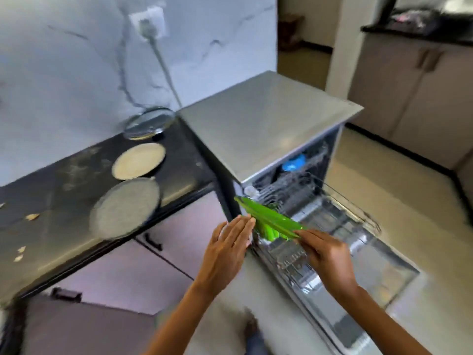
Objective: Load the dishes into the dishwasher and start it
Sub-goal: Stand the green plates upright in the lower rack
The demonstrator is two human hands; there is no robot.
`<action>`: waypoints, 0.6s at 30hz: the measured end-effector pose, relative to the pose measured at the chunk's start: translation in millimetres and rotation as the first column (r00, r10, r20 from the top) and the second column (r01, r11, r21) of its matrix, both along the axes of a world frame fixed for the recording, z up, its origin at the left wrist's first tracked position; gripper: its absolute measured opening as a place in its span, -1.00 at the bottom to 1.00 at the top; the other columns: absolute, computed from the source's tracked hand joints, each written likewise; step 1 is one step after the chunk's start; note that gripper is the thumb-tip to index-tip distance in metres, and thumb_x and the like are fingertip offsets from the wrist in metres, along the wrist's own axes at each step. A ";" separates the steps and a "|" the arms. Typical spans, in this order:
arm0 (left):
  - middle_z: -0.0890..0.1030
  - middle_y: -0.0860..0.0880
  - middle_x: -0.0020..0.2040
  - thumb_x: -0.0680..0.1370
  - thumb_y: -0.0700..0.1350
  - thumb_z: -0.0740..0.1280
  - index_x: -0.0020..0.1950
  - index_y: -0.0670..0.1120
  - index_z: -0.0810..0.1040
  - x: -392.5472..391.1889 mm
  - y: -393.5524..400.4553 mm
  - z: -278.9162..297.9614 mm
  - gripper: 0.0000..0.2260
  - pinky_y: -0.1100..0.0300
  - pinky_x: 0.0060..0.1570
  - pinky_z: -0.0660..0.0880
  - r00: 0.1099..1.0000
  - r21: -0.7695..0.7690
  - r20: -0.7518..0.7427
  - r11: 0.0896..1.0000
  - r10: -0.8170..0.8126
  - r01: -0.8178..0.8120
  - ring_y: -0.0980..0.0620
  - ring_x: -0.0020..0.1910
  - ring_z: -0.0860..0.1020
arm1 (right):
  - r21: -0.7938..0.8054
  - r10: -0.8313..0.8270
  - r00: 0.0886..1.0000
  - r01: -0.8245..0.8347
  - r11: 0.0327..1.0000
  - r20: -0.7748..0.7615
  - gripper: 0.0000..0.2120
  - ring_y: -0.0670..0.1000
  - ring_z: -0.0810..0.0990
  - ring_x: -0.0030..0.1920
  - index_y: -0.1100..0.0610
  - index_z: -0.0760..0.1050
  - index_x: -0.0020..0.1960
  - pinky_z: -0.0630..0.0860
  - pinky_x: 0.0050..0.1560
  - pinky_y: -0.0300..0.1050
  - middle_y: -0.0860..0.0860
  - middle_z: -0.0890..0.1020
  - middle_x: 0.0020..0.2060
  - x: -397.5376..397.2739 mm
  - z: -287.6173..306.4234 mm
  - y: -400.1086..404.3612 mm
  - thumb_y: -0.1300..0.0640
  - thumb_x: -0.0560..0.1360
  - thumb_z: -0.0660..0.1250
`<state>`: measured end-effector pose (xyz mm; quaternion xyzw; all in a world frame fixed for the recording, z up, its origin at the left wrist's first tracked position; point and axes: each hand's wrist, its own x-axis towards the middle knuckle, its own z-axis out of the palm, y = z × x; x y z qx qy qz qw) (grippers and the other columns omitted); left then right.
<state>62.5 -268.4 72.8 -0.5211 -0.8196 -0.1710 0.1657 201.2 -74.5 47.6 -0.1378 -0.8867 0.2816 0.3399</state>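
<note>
A green plate (268, 217) is seen edge-on above the pulled-out lower rack (332, 216) of the open dishwasher (266, 124). My right hand (325, 254) pinches the plate's near edge. My left hand (227, 249) has straight fingers, its fingertips touching the plate's left side. A blue item (294, 162) sits in the upper rack. On the black counter (64, 201) lie a grey plate (125, 208), a cream plate (138, 161) and a glass lid (148, 123). The picture is blurred.
The dishwasher door (371, 272) lies open over the floor to the right. Pale cabinet doors (143, 265) with dark handles stand under the counter. Crumbs dot the counter's left part. A cord runs from a wall socket (148, 20). More cabinets (409, 93) stand at the far right.
</note>
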 end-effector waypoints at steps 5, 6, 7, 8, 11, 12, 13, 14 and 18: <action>0.55 -0.07 0.27 0.53 -0.15 0.14 0.34 -0.14 0.45 -22.4 74.0 -99.4 -0.61 0.06 0.22 0.35 0.975 -0.318 0.199 0.934 -0.100 0.161 -0.03 0.23 0.49 | -0.180 -0.238 0.968 0.249 0.952 0.079 -0.92 -0.09 0.66 -0.21 0.14 0.67 -0.13 0.52 -0.22 -0.21 -0.07 0.68 -0.16 39.8 -72.5 51.2 0.21 0.37 0.48; 0.56 -0.06 0.26 0.51 -0.14 0.14 0.32 -0.14 0.50 -30.9 85.2 -125.8 -0.60 0.06 0.20 0.40 0.970 -0.388 0.224 0.904 -0.098 0.181 -0.03 0.21 0.52 | -0.207 -0.271 0.958 0.286 0.936 0.095 -0.91 -0.14 0.64 -0.22 0.13 0.67 -0.14 0.51 -0.22 -0.26 -0.09 0.68 -0.17 42.1 -89.8 58.2 0.19 0.36 0.47; 0.57 -0.06 0.25 0.48 -0.14 0.13 0.29 -0.15 0.53 -40.5 97.8 -154.1 -0.58 0.06 0.17 0.46 0.966 -0.456 0.240 0.867 -0.097 0.200 -0.03 0.18 0.55 | -0.222 -0.297 0.949 0.314 0.923 0.110 -0.89 -0.17 0.62 -0.22 0.13 0.67 -0.14 0.51 -0.21 -0.31 -0.08 0.68 -0.17 40.9 -109.4 66.8 0.17 0.34 0.44; 0.57 -0.07 0.24 0.44 -0.14 0.15 0.27 -0.15 0.56 -50.0 109.3 -183.4 -0.57 0.06 0.14 0.50 0.963 -0.514 0.251 0.830 -0.097 0.217 -0.03 0.16 0.58 | -0.245 -0.313 0.942 0.334 0.910 0.121 -0.87 -0.19 0.62 -0.21 0.13 0.67 -0.15 0.49 -0.20 -0.36 -0.07 0.69 -0.18 38.2 -129.3 75.8 0.17 0.32 0.42; 0.57 -0.10 0.25 0.31 -0.18 0.45 0.23 -0.15 0.59 -76.7 134.0 -266.7 -0.53 0.00 0.14 0.51 0.973 -0.653 0.209 0.727 -0.097 0.212 -0.06 0.16 0.58 | -0.314 -0.335 0.931 0.363 0.877 0.141 -0.87 -0.25 0.61 -0.18 0.14 0.67 -0.11 0.49 -0.17 -0.40 -0.11 0.67 -0.18 21.8 -184.8 100.2 0.20 0.34 0.49; 0.56 -0.12 0.26 0.21 -0.17 0.55 0.22 -0.15 0.59 -84.3 140.2 -294.5 -0.43 -0.03 0.10 0.54 0.972 -0.700 0.212 0.679 -0.097 0.220 -0.07 0.17 0.58 | -0.343 -0.330 0.933 0.360 0.867 0.146 -0.85 -0.27 0.60 -0.17 0.14 0.67 -0.10 0.51 -0.18 -0.37 -0.14 0.66 -0.18 13.5 -203.2 107.8 0.24 0.34 0.51; 0.56 -0.13 0.26 0.12 -0.17 0.60 0.22 -0.17 0.60 -90.6 145.3 -318.1 -0.34 -0.06 0.05 0.56 0.972 -0.737 0.220 0.639 -0.083 0.221 -0.09 0.18 0.57 | -0.371 -0.324 0.934 0.357 0.857 0.151 -0.84 -0.28 0.60 -0.17 0.14 0.67 -0.09 0.52 -0.19 -0.35 -0.17 0.65 -0.18 5.2 -220.6 115.0 0.26 0.33 0.50; 0.56 -0.15 0.26 0.06 -0.19 0.60 0.21 -0.18 0.60 -95.7 148.8 -336.4 -0.30 -0.08 0.02 0.57 0.973 -0.759 0.219 0.614 -0.070 0.215 -0.10 0.19 0.57 | -0.392 -0.315 0.937 0.350 0.851 0.151 -0.85 -0.30 0.59 -0.18 0.14 0.67 -0.09 0.51 -0.20 -0.34 -0.21 0.64 -0.18 -3.4 -234.5 120.9 0.25 0.33 0.47; 0.59 -0.12 0.22 0.01 -0.16 0.60 0.18 -0.15 0.62 -107.8 170.7 -412.4 -0.28 -0.14 0.09 0.50 0.972 -0.815 0.209 0.529 -0.112 0.236 -0.06 0.19 0.57 | -0.425 -0.310 0.937 0.350 0.835 0.161 -0.87 -0.40 0.52 -0.27 0.16 0.67 -0.07 0.44 -0.26 -0.41 -0.19 0.63 -0.23 -40.0 -304.3 152.6 0.28 0.38 0.45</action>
